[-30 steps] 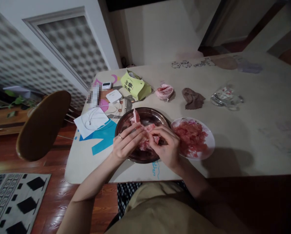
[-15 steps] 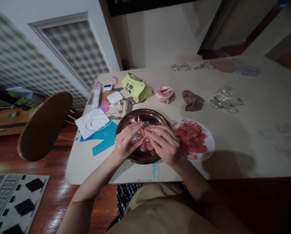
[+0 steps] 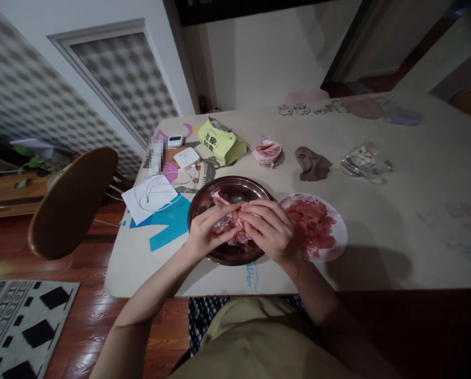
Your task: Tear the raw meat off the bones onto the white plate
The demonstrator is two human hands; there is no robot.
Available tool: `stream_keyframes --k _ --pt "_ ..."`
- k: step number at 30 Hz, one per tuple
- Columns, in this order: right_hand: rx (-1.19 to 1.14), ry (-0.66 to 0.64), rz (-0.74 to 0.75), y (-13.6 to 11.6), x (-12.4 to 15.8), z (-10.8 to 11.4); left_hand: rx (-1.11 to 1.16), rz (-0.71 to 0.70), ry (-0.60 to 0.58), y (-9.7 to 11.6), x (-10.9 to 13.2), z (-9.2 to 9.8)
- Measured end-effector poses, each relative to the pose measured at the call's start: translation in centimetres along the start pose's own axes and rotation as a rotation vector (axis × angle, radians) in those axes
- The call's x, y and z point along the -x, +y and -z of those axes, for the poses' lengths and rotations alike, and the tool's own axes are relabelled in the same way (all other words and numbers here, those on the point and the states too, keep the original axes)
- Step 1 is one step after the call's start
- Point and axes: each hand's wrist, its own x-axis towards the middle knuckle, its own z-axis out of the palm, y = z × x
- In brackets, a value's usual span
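Both hands meet over a round steel bowl [image 3: 198, 196], fingertips nearly together. My left hand [image 3: 208, 229] pinches one side of a piece of pink pomelo [image 3: 237, 215]; my right hand [image 3: 273, 226] holds its other side. The fingers cover much of the piece. Torn pale membrane [image 3: 219, 198] lies in the bowl beneath them. Against the bowl's right side, partly behind my right hand, is a white plate [image 3: 341, 239] heaped with peeled red pomelo flesh [image 3: 314, 221]. Farther back sits a leftover pomelo portion in its pink-white rind [image 3: 267, 152].
Behind the bowl stands a yellow-green paper bag [image 3: 222, 142]. A brown cloth [image 3: 313, 163] and a clear plastic item [image 3: 364, 160] lie at back right. White devices [image 3: 187, 157], a cable and a white sheet [image 3: 148, 200] are on the left. A wooden chair [image 3: 73, 205] stands left of the table.
My fingers have shifted slightly on the pomelo piece, the left fingertips moving a little right. More of the bowl's inside and membrane shows behind them. The plate and other things stay put.
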Motion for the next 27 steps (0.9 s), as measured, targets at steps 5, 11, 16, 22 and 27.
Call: stream_keyframes --k 5,11,16,22,27 --pt "0.081 0.009 0.049 0.0 0.6 -0.3 -0.008 0.074 0.057 0.4 -0.1 0.0" --pt "0.125 0.030 0.106 0.0 0.8 -0.8 0.016 0.198 0.145 0.2 0.1 -0.2" --pt "0.102 0.040 0.046 -0.3 0.4 -1.0 0.068 0.258 0.176 -0.1 0.5 -0.3" --pt "0.093 0.075 0.019 -0.9 -0.1 -0.8 0.158 0.254 0.151 -0.6 0.7 -0.3" --pt "0.086 0.060 0.040 -0.9 0.1 -0.8 0.148 0.255 0.140 -0.8 0.9 -0.3"
